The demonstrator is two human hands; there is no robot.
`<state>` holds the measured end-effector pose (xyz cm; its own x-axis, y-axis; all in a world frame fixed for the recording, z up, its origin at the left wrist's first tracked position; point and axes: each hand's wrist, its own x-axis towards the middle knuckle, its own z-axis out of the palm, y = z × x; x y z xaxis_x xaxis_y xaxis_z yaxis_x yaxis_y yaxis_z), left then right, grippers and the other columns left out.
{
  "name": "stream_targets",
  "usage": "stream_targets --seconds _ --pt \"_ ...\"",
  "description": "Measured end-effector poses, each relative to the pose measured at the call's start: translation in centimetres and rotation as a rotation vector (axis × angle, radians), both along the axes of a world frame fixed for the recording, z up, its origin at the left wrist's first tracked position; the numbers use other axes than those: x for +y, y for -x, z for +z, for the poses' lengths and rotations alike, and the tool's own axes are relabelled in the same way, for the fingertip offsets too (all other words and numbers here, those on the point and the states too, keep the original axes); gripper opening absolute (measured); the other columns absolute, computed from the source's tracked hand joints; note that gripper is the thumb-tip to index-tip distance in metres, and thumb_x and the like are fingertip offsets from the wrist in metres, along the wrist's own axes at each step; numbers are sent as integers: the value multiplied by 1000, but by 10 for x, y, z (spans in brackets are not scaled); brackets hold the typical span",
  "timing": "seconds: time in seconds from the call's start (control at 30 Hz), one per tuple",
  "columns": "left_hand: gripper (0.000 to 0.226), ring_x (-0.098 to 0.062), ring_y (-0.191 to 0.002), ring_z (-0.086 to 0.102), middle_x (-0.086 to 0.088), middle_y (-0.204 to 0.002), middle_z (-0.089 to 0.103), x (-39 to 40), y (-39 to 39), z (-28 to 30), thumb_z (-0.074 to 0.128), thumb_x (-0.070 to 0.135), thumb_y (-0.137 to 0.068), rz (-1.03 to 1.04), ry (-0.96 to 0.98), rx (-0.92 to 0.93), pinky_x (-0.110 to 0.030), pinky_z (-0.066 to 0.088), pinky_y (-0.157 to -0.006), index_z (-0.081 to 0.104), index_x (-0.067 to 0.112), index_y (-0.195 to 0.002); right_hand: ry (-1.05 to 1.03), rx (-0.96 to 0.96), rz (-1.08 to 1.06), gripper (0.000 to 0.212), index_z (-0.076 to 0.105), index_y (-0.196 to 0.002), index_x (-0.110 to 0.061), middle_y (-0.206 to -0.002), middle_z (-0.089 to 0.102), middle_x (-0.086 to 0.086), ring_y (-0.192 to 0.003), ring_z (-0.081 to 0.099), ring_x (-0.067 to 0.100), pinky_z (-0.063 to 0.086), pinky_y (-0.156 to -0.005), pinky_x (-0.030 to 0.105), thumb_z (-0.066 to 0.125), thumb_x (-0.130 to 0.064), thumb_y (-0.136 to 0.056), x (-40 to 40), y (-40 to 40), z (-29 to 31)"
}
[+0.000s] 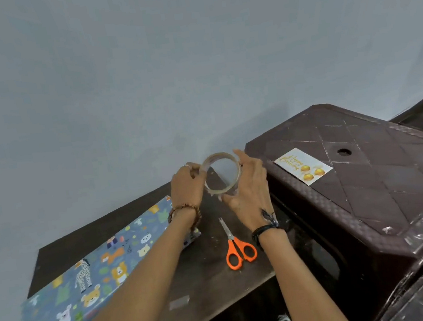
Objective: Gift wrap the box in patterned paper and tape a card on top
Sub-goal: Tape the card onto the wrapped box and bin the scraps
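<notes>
Both hands hold a clear tape roll (214,186) up above the dark table (207,271). My left hand (187,187) pinches the roll's left rim near the top. My right hand (248,190) curls round its right side and bottom. The box wrapped in blue animal-patterned paper (91,271) lies on the table's left part, partly under my left forearm. A white birthday card (302,165) with gold lettering lies flat on the brown plastic stool (365,182) to the right.
Orange-handled scissors (237,247) lie shut on the table between my forearms. A short loose strip of clear tape (179,301) sits near the table's front edge. A plain grey wall (142,75) rises right behind the table.
</notes>
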<state>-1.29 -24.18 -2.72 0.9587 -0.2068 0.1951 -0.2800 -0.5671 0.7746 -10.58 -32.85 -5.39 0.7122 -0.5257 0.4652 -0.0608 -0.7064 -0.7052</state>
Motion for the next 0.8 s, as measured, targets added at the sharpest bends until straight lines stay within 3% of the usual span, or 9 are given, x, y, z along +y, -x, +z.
stream_targets --seconds 0.07,0.17,0.33,0.43,0.5,0.57,0.63,0.7,0.8 --pt "19 -26 -103 58 -6 -98 68 18 -5 -5 54 29 -90 -1 -258 -54 -41 44 -92 64 15 -99 -48 64 23 91 29 -142 -21 -126 40 9 -110 39 25 42 -87 41 80 -19 -66 16 -1 -10" --pt "19 -23 -110 54 -2 -100 67 32 -5 -9 50 30 -91 31 -535 -43 -55 18 -110 62 20 -103 -134 147 37 90 25 -143 -25 -130 43 4 -116 39 25 39 -92 41 77 -21 -70 33 -2 -22" --pt "25 -19 -112 55 1 -98 68 49 3 -4 47 33 -93 -78 -510 8 -56 1 -113 55 19 -113 -131 202 8 88 21 -144 -24 -126 52 5 -115 42 25 39 -96 41 73 -16 -74 43 -3 -30" --pt "56 -19 -127 44 -1 -128 56 72 14 4 58 46 -85 -217 -476 50 -54 8 -114 43 21 -132 -163 146 31 82 26 -143 -19 -131 49 5 -118 41 25 40 -97 43 71 -10 -75 43 2 -31" --pt "92 -20 -142 19 -2 -151 28 99 22 8 62 65 -72 -308 -637 43 -53 6 -113 23 27 -145 -160 85 53 74 34 -139 -16 -133 47 5 -121 38 25 39 -99 44 70 -7 -75 44 9 -31" --pt "126 -19 -145 -6 0 -157 -2 133 28 8 52 89 -46 -338 -839 64 -53 -1 -113 0 35 -148 -137 50 56 65 42 -134 -14 -132 48 3 -122 38 24 39 -101 42 69 -6 -76 47 15 -29" --pt "150 -19 -143 -15 1 -156 -17 163 29 4 27 101 -15 -308 -948 119 -54 -3 -112 -13 38 -145 -94 62 9 57 46 -131 -13 -129 51 4 -121 39 24 39 -101 41 68 -8 -78 48 15 -26" --pt "155 -20 -144 -14 1 -155 -19 180 29 -5 13 101 -6 -296 -1005 152 -57 -2 -112 -16 36 -145 -21 151 -46 52 48 -130 -14 -130 50 7 -122 38 26 37 -103 44 67 -15 -81 47 10 -24" --pt "146 -22 -144 -11 0 -156 -13 180 29 -13 20 98 -19 -274 -1010 120 -59 1 -112 -14 34 -146 30 373 -55 45 50 -130 -24 -138 42 8 -131 29 27 28 -109 43 62 -27 -87 40 4 -24"
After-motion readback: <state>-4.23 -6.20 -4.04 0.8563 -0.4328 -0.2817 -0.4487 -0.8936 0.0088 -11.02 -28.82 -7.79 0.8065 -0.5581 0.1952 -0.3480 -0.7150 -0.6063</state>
